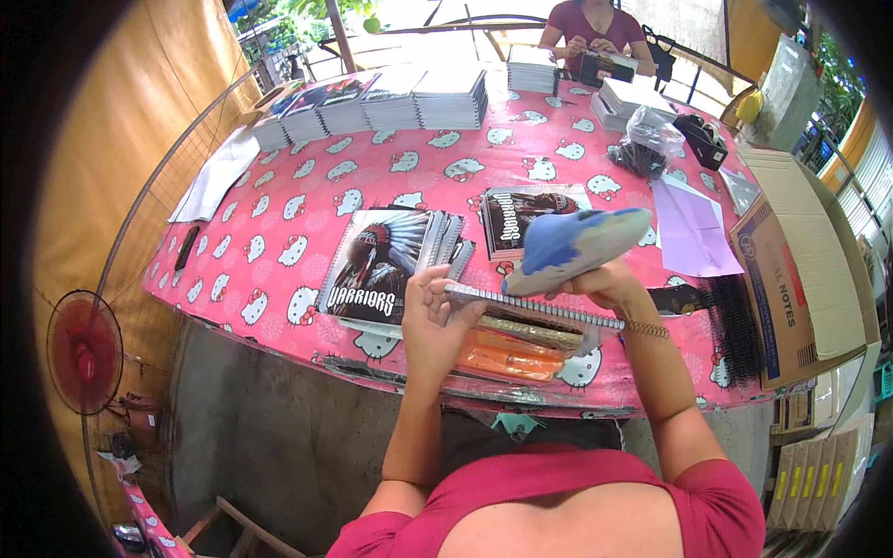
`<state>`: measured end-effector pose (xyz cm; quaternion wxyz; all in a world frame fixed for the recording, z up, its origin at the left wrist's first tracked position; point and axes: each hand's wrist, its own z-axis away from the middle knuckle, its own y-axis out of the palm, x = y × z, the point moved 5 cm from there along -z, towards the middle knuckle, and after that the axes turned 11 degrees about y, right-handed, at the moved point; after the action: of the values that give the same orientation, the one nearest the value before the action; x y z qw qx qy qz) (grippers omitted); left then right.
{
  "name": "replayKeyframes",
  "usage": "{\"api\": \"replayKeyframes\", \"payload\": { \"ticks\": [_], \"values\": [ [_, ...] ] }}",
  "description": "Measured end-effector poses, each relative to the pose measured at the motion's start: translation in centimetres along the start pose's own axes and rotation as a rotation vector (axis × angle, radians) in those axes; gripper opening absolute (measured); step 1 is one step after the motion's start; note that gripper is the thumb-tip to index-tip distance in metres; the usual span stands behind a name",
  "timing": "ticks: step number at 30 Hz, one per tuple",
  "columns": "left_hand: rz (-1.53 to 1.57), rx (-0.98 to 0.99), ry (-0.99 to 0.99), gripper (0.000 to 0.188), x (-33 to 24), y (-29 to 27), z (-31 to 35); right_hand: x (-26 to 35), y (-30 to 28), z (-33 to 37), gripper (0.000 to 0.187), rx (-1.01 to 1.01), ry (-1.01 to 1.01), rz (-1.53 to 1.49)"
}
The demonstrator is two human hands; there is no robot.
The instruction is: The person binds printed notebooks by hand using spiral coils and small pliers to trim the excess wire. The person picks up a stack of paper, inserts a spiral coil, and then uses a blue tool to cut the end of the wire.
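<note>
My left hand pinches the left end of a spiral notebook held nearly edge-on above the table's near side. Its metal coil sticks out past the right end. Behind the coil, my right hand is closed on a blue and pale grey curved piece; whether this belongs to the notebook I cannot tell. Under the notebook lie an orange plastic packet and a gold-coloured strip. To the left are stacked notebooks with a feathered-headdress cover; another such notebook lies beyond my hands.
Notebook stacks line the pink table's far side. A co-worker handles a dark notebook there. At right are a purple sheet, black coils and a cardboard box. A red fan stands left.
</note>
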<state>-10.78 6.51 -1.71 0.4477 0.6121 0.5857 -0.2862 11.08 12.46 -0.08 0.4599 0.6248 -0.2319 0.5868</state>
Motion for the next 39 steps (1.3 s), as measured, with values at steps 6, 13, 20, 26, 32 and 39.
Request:
{"api": "replayKeyframes", "payload": {
  "ticks": [6, 13, 20, 26, 32, 39],
  "values": [
    [0.151, -0.061, -0.015, 0.042, 1.6, -1.1, -0.3, 1.7, 0.3, -1.5, 0.033, -0.228, -0.245, 0.796],
    [0.170, -0.046, -0.076, 0.041, 2.1, -2.0, 0.0, 0.1, -3.5, -0.3, 0.034, -0.640, -0.105, 1.143],
    [0.290, 0.084, -0.117, 0.021, 0.9, -0.2, -1.7, -2.2, -15.1, 9.2, 0.057, -1.140, 0.120, 1.349],
    [-0.200, -0.187, 0.744, 0.021, -12.4, 1.3, -0.9, -4.9, -10.6, 16.2, 0.076, -0.835, 0.002, 1.399],
    [-0.603, 0.451, 0.851, 0.016, -12.2, 4.4, 3.1, -8.4, -6.9, 17.9, 0.056, -0.905, 0.086, 1.466],
    [-0.410, 0.240, 0.438, 0.021, -4.5, 5.1, 5.2, -1.7, 3.7, 16.2, 0.043, -0.505, -0.162, 0.923]
  ]
}}
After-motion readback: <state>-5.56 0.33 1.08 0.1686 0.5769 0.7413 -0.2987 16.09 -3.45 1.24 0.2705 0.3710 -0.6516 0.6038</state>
